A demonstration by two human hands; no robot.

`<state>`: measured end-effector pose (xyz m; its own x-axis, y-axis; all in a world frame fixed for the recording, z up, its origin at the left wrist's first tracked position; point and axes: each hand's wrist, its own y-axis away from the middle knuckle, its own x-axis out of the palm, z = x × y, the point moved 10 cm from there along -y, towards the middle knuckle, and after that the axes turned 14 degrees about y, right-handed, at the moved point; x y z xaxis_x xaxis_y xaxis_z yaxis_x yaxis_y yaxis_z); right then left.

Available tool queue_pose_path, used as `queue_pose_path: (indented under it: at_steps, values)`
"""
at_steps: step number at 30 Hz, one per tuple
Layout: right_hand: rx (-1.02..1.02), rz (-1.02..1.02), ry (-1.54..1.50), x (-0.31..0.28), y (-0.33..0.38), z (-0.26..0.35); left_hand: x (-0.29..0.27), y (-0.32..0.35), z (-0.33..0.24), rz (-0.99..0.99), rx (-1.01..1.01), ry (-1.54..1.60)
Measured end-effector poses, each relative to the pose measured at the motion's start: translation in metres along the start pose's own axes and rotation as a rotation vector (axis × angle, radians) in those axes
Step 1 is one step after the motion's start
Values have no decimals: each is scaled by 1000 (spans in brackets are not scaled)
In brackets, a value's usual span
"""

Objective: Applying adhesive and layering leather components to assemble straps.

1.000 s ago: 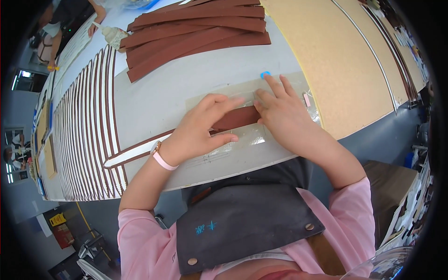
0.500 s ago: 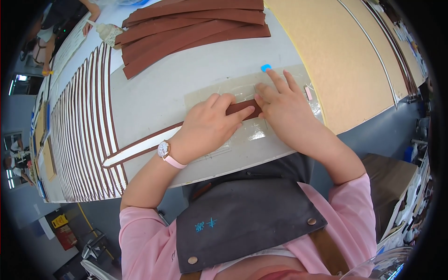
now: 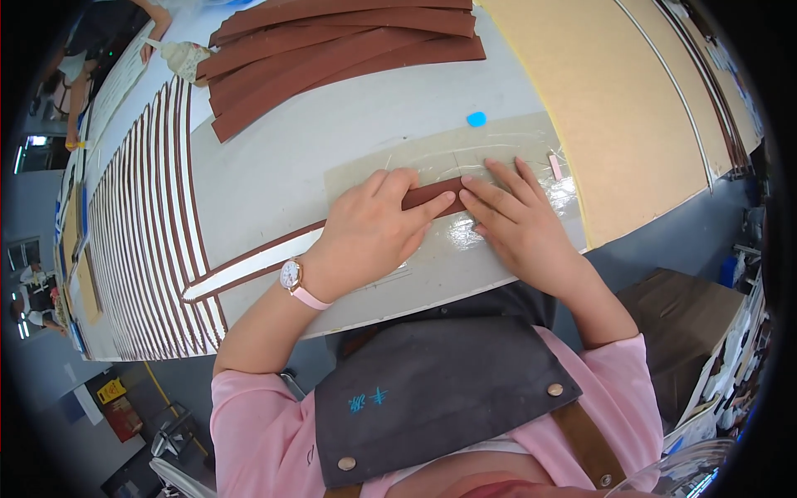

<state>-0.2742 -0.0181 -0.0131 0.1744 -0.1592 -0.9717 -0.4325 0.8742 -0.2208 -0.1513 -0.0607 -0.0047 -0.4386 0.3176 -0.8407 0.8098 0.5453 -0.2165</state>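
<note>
A long brown leather-like strip with a white middle [image 3: 257, 256] runs slantwise across the grey work board [image 3: 266, 178]. Its right end is folded so only brown shows. My left hand [image 3: 369, 222] bends over that end, its index finger lying along the brown and other fingers curled at the far edge, holding it down. Flat on the clear sheet [image 3: 365, 177], my right hand [image 3: 521, 222] has its fingers spread, with fingertips touching the strip's right tip. A small blue piece [image 3: 476, 119] lies beyond my right hand, and a pink piece [image 3: 555, 167] lies to its right.
Several loose brown strips [image 3: 349, 50] are heaped at the back, beside a squeeze bottle [image 3: 184, 60]. Rows of brown-edged white strips [image 3: 149, 224] fill the left side. A tan board [image 3: 614, 116] lies right. Another person's arm [image 3: 156, 21] shows at far left.
My right hand has drawn back a little to the right and nearer me, moving off the blue piece, with fingers more spread. My left hand stays on the strip.
</note>
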Motion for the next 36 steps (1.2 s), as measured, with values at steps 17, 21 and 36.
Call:
queue_pose_path:
  at_steps: [17, 21, 36]
  values:
    - [-140, 56, 194, -8, -17, 28, -17, 14, 13, -5, 14, 239]
    - [-157, 34, 217, -1, -18, 46, -17, 14, 11, -51, 45, 247]
    - [79, 10, -41, 3, -18, 52, -17, 9, 1, 74, 7, 114]
